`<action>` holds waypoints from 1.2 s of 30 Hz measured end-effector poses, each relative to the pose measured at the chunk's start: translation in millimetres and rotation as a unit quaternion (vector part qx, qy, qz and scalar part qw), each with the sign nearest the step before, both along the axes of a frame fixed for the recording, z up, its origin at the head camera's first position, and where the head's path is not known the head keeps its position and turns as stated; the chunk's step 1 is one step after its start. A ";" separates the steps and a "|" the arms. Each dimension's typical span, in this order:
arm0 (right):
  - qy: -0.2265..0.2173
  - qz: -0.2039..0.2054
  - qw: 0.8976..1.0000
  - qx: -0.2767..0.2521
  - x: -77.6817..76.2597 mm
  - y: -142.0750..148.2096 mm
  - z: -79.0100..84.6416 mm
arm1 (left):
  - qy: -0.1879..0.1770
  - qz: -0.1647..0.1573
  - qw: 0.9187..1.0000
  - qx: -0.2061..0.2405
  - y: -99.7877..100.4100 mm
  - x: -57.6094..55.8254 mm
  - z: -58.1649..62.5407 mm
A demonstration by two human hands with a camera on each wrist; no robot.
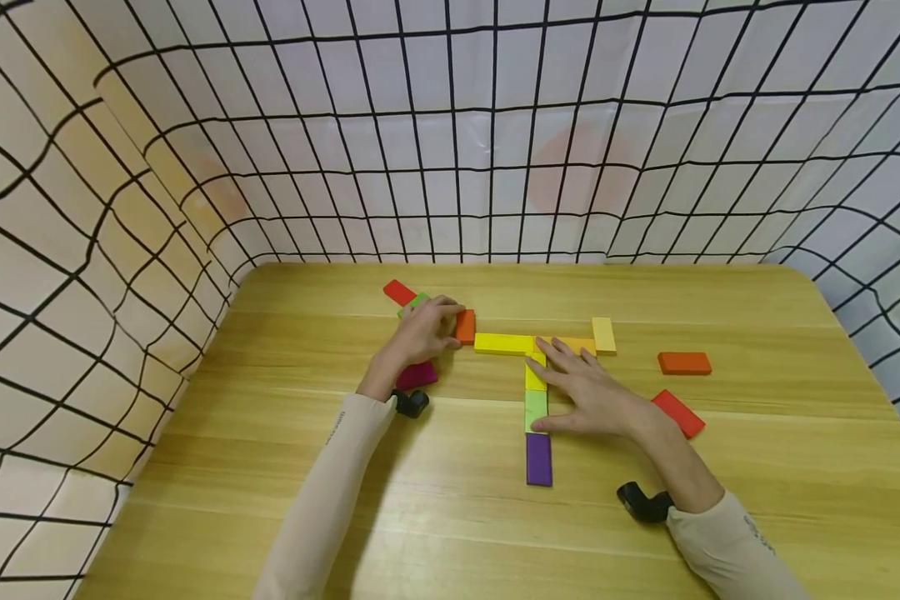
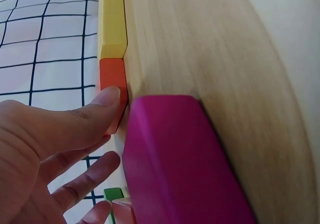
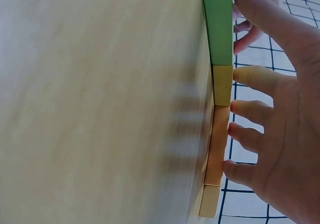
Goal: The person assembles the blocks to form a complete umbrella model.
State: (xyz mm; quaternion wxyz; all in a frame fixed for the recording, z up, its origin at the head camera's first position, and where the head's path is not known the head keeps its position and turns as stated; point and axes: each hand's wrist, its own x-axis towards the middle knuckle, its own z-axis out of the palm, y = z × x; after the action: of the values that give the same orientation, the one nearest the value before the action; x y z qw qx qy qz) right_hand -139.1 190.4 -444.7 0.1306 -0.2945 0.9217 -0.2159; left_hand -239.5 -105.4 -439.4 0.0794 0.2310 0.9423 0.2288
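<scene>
My left hand (image 1: 422,327) pinches a red-orange block (image 1: 466,327) between thumb and fingers, at the left end of a yellow block (image 1: 504,343). In the left wrist view the thumb lies on that block (image 2: 113,74), whose end meets the yellow one. My right hand (image 1: 596,396) is spread, fingertips resting on a T-shaped row: an orange block (image 1: 581,343), a shorter yellow block (image 1: 536,377) and a light green block (image 1: 536,410). A purple block (image 1: 538,460) ends the stem. A pale yellow block (image 1: 603,336) stands crosswise at the right end of the bar.
A magenta block (image 1: 417,375) lies beside the left wrist. Behind the left hand are a red block (image 1: 399,292) and a partly covered green block (image 1: 422,298). To the right lie an orange block (image 1: 685,363) and a red block (image 1: 678,414). Grid-patterned cloth borders the wooden table (image 1: 450,517).
</scene>
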 end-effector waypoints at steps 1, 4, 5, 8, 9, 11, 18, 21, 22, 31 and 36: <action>0.000 0.000 1.000 0.000 0.0 -0.1 0.0 | -0.002 -0.001 1.000 -0.001 0.2 -0.2 -0.1; -0.001 0.000 1.000 0.000 0.1 0.1 -0.4 | -0.005 -0.002 1.000 0.001 0.6 -0.7 -0.8; -0.001 0.000 1.000 0.000 0.2 0.1 -0.4 | -0.006 -0.003 1.000 0.002 0.6 -0.8 -1.0; -0.001 0.000 1.000 -0.001 0.5 0.2 -0.4 | -0.008 -0.004 1.000 0.007 0.8 -1.0 -1.2; -0.001 0.000 1.000 -0.001 0.5 0.3 -0.4 | -0.009 -0.006 1.000 0.009 0.8 -1.1 -1.1; -0.001 0.001 1.000 -0.001 0.7 0.3 -0.4 | -0.010 -0.009 1.000 0.010 0.9 -1.4 -1.3; 0.001 0.002 1.000 -0.001 1.0 0.5 -0.1 | -0.014 -0.014 1.000 0.018 0.7 -2.5 -2.4; 0.000 0.001 1.000 -0.001 1.0 0.5 -0.3 | -0.016 -0.014 0.999 0.025 0.1 -2.7 -3.2; -0.001 0.001 1.000 -0.001 0.9 0.6 -0.4 | -0.016 -0.012 0.999 0.028 -0.3 -2.4 -3.6; -0.003 0.001 1.000 -0.003 -0.1 0.4 -1.7 | 0.019 -0.017 1.000 0.010 7.5 12.3 0.5; -0.001 0.000 1.000 -0.001 0.2 0.8 -1.7 | 0.010 -0.079 0.997 0.001 25.3 34.0 1.2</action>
State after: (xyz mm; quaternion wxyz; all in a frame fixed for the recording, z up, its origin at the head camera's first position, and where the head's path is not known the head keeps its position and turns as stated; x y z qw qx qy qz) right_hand -138.9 191.2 -446.4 0.1310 -0.2941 0.9215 -0.2171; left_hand -205.4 -80.1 -438.2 0.0880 0.3070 0.9217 0.2202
